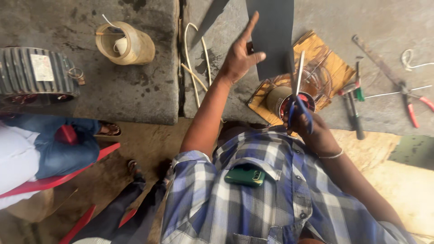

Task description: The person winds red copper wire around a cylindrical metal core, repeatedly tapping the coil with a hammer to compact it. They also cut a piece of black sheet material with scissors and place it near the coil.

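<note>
My left hand (240, 56) is raised and holds the edge of a dark grey sheet (273, 36), with the forefinger stretched up along it. My right hand (312, 129) grips blue-handled scissors (296, 86); the blades point up and are parted at the lower edge of the sheet. Just behind the scissors stands a small round motor stator (280, 100) with copper windings, on a yellow board (330, 68).
Pliers with red handles (413, 106), screwdrivers (355, 108) and a long metal bar (375, 61) lie on the right of the concrete bench. A roll of tape (124, 44), a finned motor housing (36, 72) and white tubes (194, 63) lie left. A seated person (49, 144) is at left.
</note>
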